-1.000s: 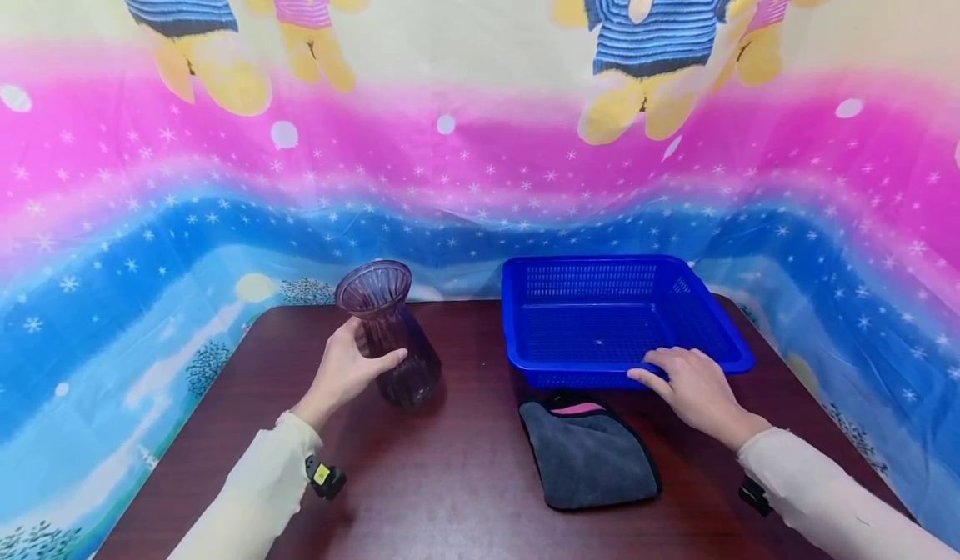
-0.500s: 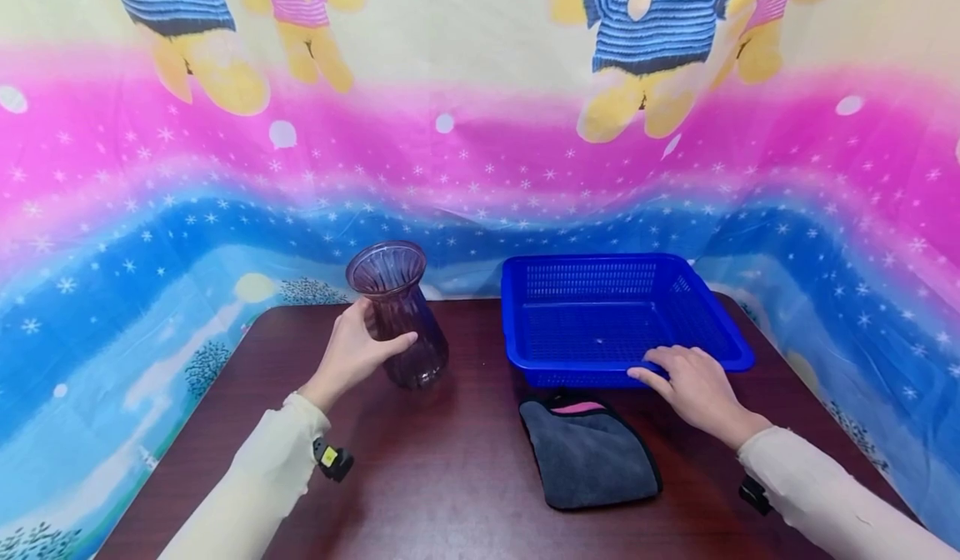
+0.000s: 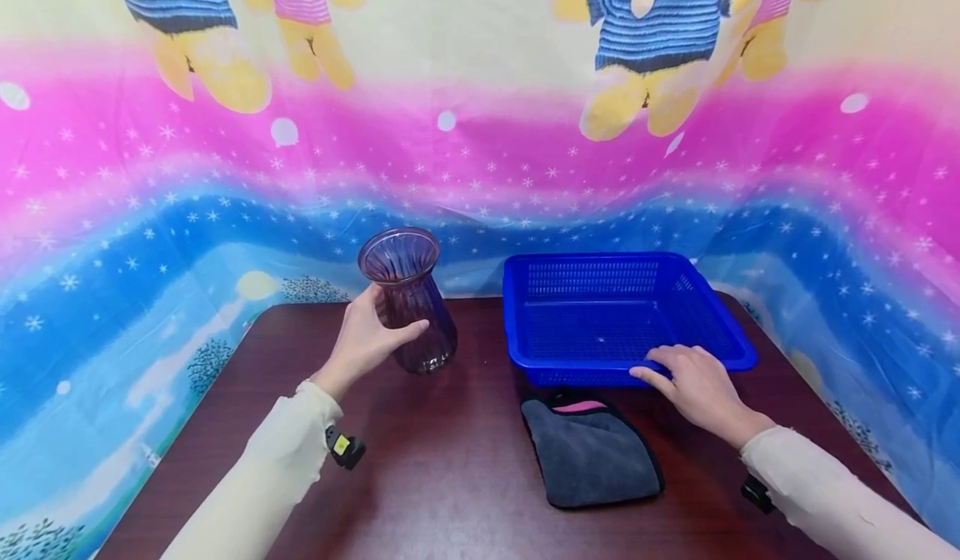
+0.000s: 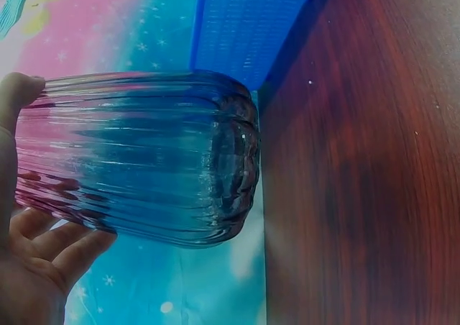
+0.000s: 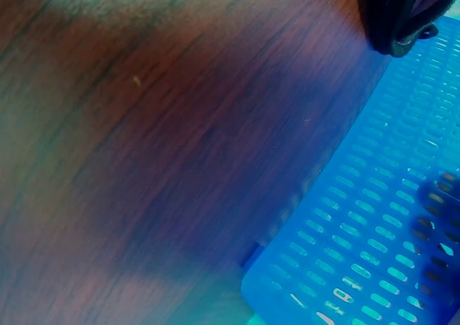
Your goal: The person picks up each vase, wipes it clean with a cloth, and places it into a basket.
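A ribbed, translucent purple glass vase (image 3: 420,327) with a flared mouth is tilted in my left hand (image 3: 367,339). The thumb lies across its near side and the other fingers reach round the far side. Its base (image 4: 237,159) appears raised off the table in the left wrist view. My right hand (image 3: 693,389) holds the front rim of a blue plastic basket (image 3: 570,368), fingers over the edge and thumb in front. Through the slotted basket wall (image 5: 359,231), dark finger shapes show in the right wrist view.
On the brown table (image 3: 450,460), a dark grey folded cloth (image 3: 600,456) with black edging and a pink inner side lies just before the basket. A patterned curtain (image 3: 480,152) hangs behind the table.
My left hand has carried the vase upward, away from me and slightly right, toward the basket. The right hand, basket and grey cloth stay where they were.
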Demonstrator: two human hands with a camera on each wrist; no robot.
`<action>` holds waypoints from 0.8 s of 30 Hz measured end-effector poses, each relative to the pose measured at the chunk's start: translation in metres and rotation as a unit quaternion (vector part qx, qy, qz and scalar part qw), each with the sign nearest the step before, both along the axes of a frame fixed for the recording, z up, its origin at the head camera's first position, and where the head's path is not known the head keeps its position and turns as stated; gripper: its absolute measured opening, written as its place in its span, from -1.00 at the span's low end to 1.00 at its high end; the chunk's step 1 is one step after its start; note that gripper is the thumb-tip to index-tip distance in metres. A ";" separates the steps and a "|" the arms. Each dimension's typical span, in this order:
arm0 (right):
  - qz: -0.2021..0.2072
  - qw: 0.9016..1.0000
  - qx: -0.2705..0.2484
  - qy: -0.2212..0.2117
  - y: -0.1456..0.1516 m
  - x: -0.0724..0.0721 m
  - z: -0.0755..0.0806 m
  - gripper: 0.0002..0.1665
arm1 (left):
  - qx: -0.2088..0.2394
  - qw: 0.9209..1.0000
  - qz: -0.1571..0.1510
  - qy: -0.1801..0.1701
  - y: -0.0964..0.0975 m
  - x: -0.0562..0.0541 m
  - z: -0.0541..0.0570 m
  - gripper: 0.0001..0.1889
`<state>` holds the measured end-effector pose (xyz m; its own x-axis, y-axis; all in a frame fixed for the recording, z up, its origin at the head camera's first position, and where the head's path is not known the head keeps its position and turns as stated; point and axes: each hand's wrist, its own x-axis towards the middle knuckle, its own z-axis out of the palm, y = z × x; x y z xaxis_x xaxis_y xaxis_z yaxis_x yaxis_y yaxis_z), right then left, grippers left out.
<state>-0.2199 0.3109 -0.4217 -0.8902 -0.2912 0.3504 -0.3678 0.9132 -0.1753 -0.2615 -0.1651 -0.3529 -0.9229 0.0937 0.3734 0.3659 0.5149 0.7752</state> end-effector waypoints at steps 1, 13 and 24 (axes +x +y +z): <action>0.000 1.000 -0.001 -0.001 0.000 0.000 0.000 -0.44 | 0.001 1.000 -0.001 0.001 0.001 0.000 0.001 -0.28; -0.001 1.000 -0.003 0.004 0.000 0.001 0.000 -0.45 | -0.037 0.999 0.015 0.037 0.017 -0.003 0.015 -0.24; -0.005 1.000 -0.008 0.007 0.000 0.001 0.000 -0.44 | -0.026 0.998 0.007 0.060 0.036 -0.007 0.026 -0.25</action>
